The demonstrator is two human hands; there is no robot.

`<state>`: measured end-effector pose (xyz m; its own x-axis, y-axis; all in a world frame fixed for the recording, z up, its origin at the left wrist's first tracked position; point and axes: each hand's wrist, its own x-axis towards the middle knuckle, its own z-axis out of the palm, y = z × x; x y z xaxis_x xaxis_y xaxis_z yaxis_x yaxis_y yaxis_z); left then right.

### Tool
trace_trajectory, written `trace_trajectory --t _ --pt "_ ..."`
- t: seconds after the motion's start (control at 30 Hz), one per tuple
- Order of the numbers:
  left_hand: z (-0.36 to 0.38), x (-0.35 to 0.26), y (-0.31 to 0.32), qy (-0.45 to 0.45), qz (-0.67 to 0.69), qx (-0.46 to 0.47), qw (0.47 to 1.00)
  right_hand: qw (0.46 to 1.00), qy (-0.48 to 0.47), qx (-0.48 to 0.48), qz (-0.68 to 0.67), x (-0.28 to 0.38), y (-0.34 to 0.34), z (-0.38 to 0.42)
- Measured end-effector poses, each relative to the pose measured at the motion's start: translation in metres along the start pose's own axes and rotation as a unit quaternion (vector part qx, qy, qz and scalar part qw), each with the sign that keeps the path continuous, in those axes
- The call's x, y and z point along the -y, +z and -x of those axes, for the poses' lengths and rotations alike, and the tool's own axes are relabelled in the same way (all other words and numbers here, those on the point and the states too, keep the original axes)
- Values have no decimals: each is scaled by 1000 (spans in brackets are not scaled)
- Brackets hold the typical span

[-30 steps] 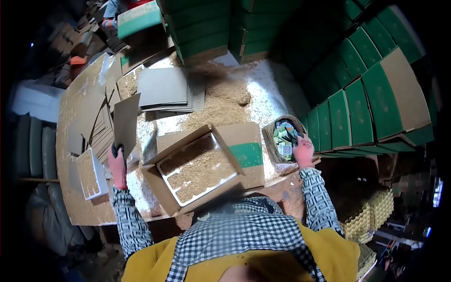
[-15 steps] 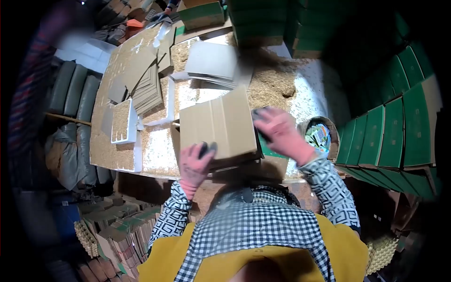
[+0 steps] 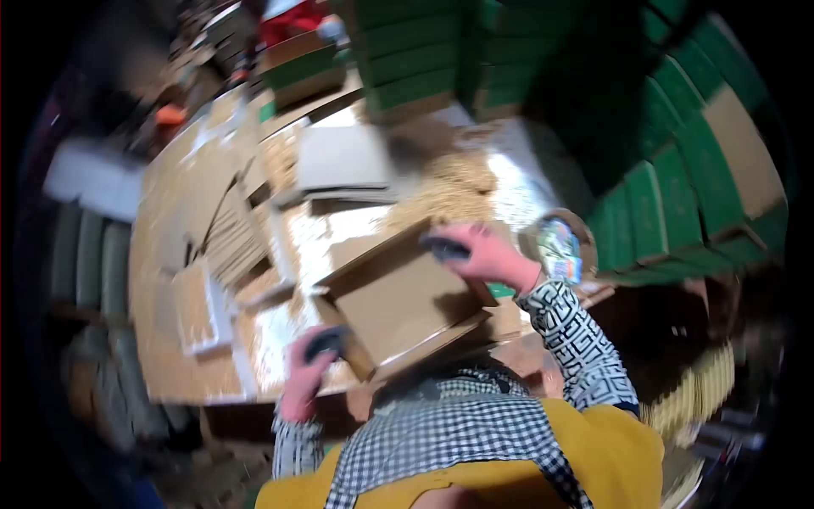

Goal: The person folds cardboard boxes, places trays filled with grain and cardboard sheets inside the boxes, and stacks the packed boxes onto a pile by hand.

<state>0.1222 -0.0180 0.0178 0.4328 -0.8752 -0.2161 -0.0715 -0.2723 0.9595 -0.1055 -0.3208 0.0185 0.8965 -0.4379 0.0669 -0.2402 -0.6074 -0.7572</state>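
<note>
An open cardboard box (image 3: 398, 297) sits in front of me at the near edge of the table, its plain brown inside facing up. My right hand (image 3: 483, 254), in a pink glove with dark fingertips, is closed over the box's far right rim. Low at the box's left wall is my left hand (image 3: 307, 373), gloved the same way, with its fingers curled against the cardboard. Motion blur softens both hands, and the left fingertips are partly indistinct.
Shredded filling (image 3: 449, 187) lies heaped beyond the box. Grey cardboard sheets (image 3: 343, 157) and brown dividers (image 3: 229, 242) lie farther left, near a white foam tray (image 3: 203, 310). A round container (image 3: 585, 242) holds small packets at right. Green boxes (image 3: 661, 204) are stacked along the right.
The flat cardboard surface on top has given way to the box's open inside. My left hand has moved down and left, my right hand slightly left and down. The whole view has shifted.
</note>
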Motion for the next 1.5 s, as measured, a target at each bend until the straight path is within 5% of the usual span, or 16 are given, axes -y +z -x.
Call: trace_trajectory --t 0.03,0.1,0.23,0.33,0.4,0.53,0.6,0.63,0.7,0.8,0.83,1.0,1.2,1.3,1.37,1.5 --pt "-1 1 -14 -6 38 -159 987 960 210 -65 -175 18 -38 4" --pt "-21 45 -23 38 53 -223 973 978 112 -162 -67 -31 -29 5" --pt "-62 84 52 -87 -9 -60 994 966 27 193 170 -20 71 2" --pt "-62 72 100 -136 -319 -93 933 995 44 87 -7 -49 61 1" --pt "-61 32 107 -189 -472 -10 861 946 215 -78 -228 -59 41 16" --pt "-48 138 66 -75 -51 -113 989 969 84 -44 228 -133 133 47" --pt "-45 169 49 -93 28 -166 981 961 228 -24 -152 -94 143 39" --pt "-50 176 42 -90 70 -158 981 927 140 -67 -340 -81 152 34" --pt "-51 124 35 -79 208 -110 969 927 309 -63 -201 -7 115 28" --pt "-88 54 48 87 224 -35 970 902 237 -253 -258 34 50 52" --pt "-123 74 30 -21 323 58 944 884 239 -289 -278 59 6 70" --pt "-203 -95 164 197 212 180 940 787 -16 -577 -216 159 -147 194" --pt "-252 -277 419 465 182 334 799 561 -327 -712 -266 203 -270 373" --pt "-187 -318 501 642 -39 244 726 503 -360 -785 -29 172 -340 470" --pt "-286 -275 548 729 -142 47 668 464 -409 -783 -71 163 -361 505" --pt "-289 -247 551 684 -90 11 724 457 -334 -823 -47 84 -436 557"
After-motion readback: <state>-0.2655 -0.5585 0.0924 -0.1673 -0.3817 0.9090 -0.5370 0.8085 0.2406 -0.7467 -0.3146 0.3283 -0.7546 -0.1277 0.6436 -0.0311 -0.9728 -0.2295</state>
